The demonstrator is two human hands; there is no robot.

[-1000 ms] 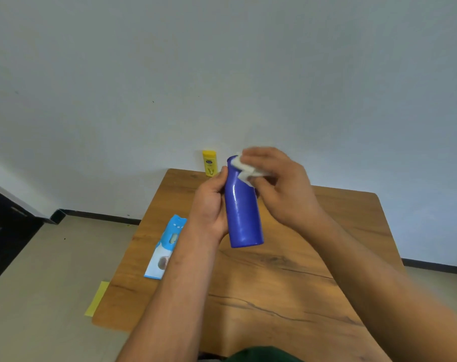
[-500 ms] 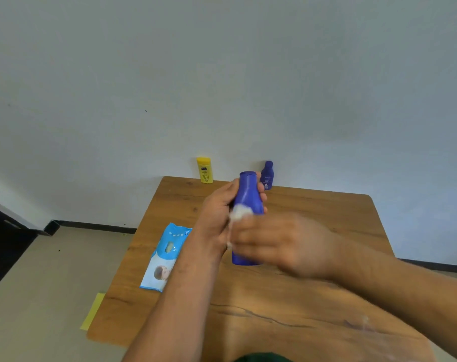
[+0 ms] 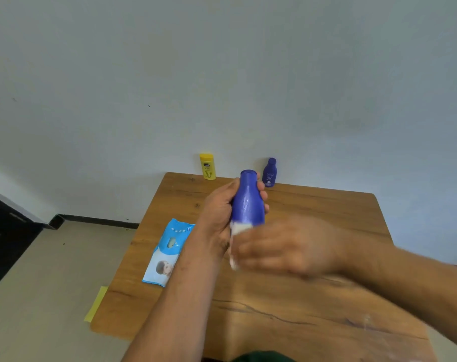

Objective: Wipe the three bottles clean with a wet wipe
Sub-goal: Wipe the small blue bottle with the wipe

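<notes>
My left hand [image 3: 222, 207] grips a large blue bottle [image 3: 248, 199] upright above the wooden table [image 3: 326, 304], fingers curled round its upper body. My right hand [image 3: 287, 249], blurred by motion, holds a white wet wipe [image 3: 237, 229] against the bottle's lower part and hides its base. A small yellow bottle [image 3: 207, 166] and a small dark blue bottle [image 3: 270, 172] stand at the table's far edge by the wall.
A light blue pack of wet wipes [image 3: 167, 253] lies flat on the table's left side, beside my left forearm. A yellow strip [image 3: 96, 304] lies on the floor left of the table. A dark cabinet [image 3: 5, 239] stands at far left.
My right hand slid the wipe from the bottle's cap down to its lower body. The bottle came upright, and the small dark blue bottle behind it came into view.
</notes>
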